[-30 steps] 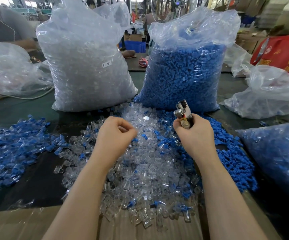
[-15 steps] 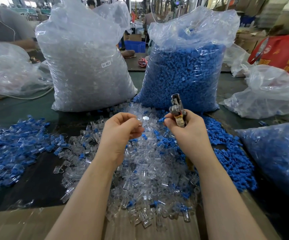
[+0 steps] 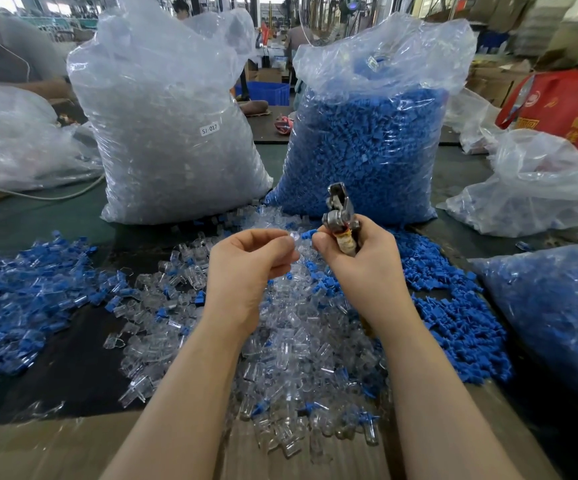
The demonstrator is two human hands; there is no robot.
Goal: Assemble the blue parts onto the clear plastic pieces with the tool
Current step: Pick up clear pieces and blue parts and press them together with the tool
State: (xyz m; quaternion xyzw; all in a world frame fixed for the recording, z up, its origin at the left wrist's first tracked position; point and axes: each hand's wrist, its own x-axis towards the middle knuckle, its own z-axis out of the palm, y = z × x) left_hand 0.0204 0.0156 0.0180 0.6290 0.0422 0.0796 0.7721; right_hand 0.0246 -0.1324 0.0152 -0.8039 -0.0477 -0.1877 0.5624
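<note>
Your left hand (image 3: 246, 268) pinches a clear piece (image 3: 294, 237) at its fingertips, and your right hand (image 3: 360, 258) grips the tool (image 3: 341, 216) upright while its thumb and forefinger pinch a blue part (image 3: 308, 233), the two bits meeting between your hands. Under both hands lies a heap of clear pieces (image 3: 291, 341) on the tabletop (image 3: 73, 341), with loose blue parts (image 3: 454, 313) just right of your right hand. Beyond your left hand stands a clear bag (image 3: 173, 133), beyond your right a blue bag (image 3: 367, 133).
</note>
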